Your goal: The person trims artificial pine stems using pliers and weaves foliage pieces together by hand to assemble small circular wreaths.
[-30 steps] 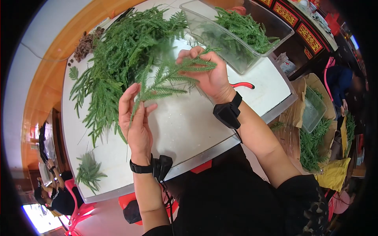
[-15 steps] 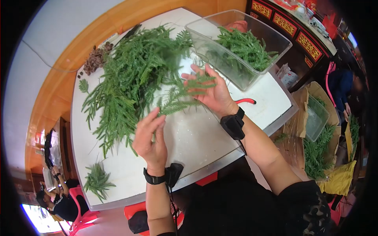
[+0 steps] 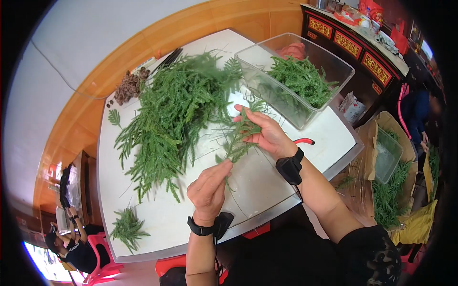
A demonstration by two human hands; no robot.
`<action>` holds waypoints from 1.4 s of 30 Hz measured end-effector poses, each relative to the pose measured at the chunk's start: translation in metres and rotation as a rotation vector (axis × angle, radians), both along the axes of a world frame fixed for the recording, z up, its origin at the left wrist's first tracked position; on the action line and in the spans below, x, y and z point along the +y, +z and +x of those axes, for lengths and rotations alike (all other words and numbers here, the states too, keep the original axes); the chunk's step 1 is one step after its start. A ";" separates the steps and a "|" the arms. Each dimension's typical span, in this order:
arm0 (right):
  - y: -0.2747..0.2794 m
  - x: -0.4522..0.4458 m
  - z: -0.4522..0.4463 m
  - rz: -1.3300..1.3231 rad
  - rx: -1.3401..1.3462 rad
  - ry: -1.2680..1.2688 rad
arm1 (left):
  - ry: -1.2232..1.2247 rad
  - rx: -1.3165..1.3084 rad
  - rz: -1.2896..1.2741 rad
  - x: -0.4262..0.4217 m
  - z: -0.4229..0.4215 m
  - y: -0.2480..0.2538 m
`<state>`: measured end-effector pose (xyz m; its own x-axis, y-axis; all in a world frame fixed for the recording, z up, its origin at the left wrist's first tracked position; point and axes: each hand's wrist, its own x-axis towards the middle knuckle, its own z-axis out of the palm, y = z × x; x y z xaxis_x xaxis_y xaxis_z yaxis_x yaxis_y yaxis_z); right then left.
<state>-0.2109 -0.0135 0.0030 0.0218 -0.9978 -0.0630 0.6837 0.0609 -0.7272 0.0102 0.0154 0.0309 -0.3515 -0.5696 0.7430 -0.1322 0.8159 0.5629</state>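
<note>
Between my two hands is a green fern-like sprig. My left hand pinches its lower end with the fingertips together. Around its upper part my right hand is loosely curled, palm turned inward, with the sprig resting against the fingers. A large heap of green sprigs lies on the white table to the left of my hands. Thin dark stems lie near my right hand. Just beyond my right wrist are red tool handles, partly hidden.
A clear bin with more sprigs stands at the back right. Brown cones lie back left, a small sprig bunch front left. An open carton is right of the table. One person sits at left, another at right.
My left hand has moved toward my right hand, its fingers closing on the sprig's lower end. The sprig now stands more upright. The camera view has shifted, so the table appears lower and farther right.
</note>
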 end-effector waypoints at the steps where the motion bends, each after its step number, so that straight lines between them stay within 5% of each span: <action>1: -0.001 0.000 0.001 -0.002 0.001 0.000 | 0.000 0.001 -0.002 0.000 0.000 0.000; 25: -0.005 -0.004 0.011 -0.032 -0.098 -0.070 | -0.165 -0.141 0.094 0.003 -0.009 0.000; 42: 0.017 -0.004 0.020 -0.086 -0.099 -0.049 | -0.223 0.017 0.218 -0.001 -0.012 -0.007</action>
